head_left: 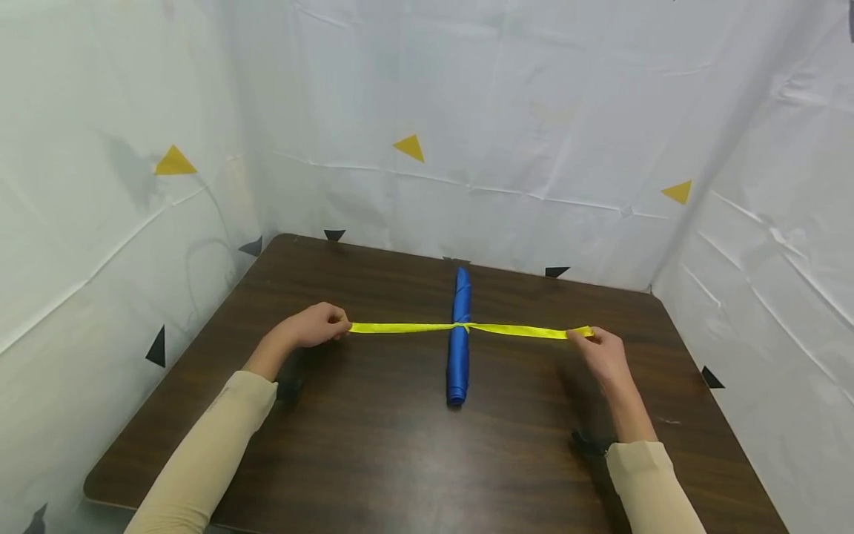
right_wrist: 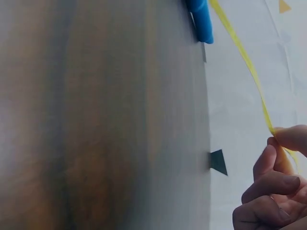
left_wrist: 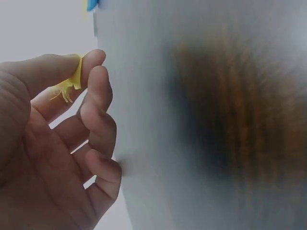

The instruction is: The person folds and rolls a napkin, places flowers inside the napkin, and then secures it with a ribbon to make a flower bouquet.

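A rolled blue cloth (head_left: 458,363) lies lengthwise on the table, pointing away from me. Around its middle a yellow ribbon (head_left: 400,328) is crossed in a small knot, and its two ends stretch out taut to the sides. My left hand (head_left: 313,325) pinches one ribbon end between thumb and forefinger; in the left wrist view the frayed tip of the ribbon (left_wrist: 72,81) pokes out below the thumb. On the other side my right hand (head_left: 603,354) pinches the opposite end, with a short tail showing past the fingers. The right wrist view shows the roll's end (right_wrist: 201,21) at the top.
The brown wooden table (head_left: 373,445) has rounded corners. White sheeting (head_left: 467,89) hangs behind it and along both sides, marked with yellow triangles (head_left: 410,147) and black ones (head_left: 156,347).
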Demonstrator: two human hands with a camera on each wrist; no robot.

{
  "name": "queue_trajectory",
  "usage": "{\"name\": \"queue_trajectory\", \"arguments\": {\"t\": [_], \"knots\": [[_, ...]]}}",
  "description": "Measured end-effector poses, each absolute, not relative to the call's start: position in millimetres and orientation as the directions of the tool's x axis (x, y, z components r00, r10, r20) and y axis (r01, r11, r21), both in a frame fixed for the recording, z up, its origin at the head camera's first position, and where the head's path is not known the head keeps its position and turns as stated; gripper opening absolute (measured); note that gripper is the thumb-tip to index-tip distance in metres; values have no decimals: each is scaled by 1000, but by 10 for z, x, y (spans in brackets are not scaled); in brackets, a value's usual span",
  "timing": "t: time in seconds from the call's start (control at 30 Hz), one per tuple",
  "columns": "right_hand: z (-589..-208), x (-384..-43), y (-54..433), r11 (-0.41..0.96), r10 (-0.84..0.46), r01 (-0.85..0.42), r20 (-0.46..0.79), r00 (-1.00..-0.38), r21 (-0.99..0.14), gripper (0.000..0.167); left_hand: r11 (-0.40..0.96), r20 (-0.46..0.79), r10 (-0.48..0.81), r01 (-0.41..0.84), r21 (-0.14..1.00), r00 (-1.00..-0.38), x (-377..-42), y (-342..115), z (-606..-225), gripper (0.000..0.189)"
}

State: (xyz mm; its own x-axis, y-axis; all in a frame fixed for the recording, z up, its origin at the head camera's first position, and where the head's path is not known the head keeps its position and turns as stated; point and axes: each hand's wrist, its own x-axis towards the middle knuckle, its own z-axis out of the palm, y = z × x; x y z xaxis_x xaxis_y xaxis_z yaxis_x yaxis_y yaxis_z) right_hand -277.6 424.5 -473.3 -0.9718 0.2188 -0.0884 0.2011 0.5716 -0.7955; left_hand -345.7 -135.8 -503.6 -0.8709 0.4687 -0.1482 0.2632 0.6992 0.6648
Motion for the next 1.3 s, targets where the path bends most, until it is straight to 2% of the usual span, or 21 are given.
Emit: {"name": "queue_trajectory", "arguments": {"t": [0.2, 0.53, 0.73, 0.9, 1.03, 1.17, 1.3], "knots": [[-4769, -2540, 4221, 661, 142, 145, -67, -988, -736, 48, 719, -203, 496, 268, 641, -844, -3174, -1294, -5024, 30], [-4880, -2144, 3995, 729, -104, 30, -154, -983, -684, 27, 713, -281, 545, 260, 650, -790, -2772, -1104, -5080, 41], [-4951, -1966, 3785, 685, -268, -17, -231, -935, -728, 38, 716, -326, 553, 237, 657, -767, -2464, -987, -5050, 40], [-4925, -1880, 3667, 646, -375, -51, -258, -890, -762, 42, 717, -366, 564, 219, 662, -741, -2303, -924, -4988, 39], [-4804, -1867, 3610, 652, -397, -61, -271, -877, -756, 49, 729, -379, 540, 193, 656, -752, -2287, -923, -4948, 37], [-4691, -1869, 3643, 688, -353, -54, -269, -896, -724, 55, 746, -375, 496, 163, 646, -783, -2309, -991, -4951, 36], [-4632, -1910, 3702, 715, -292, -39, -248, -924, -698, 54, 725, -313, 514, 210, 656, -799, -2378, -1076, -4930, 33]]}}
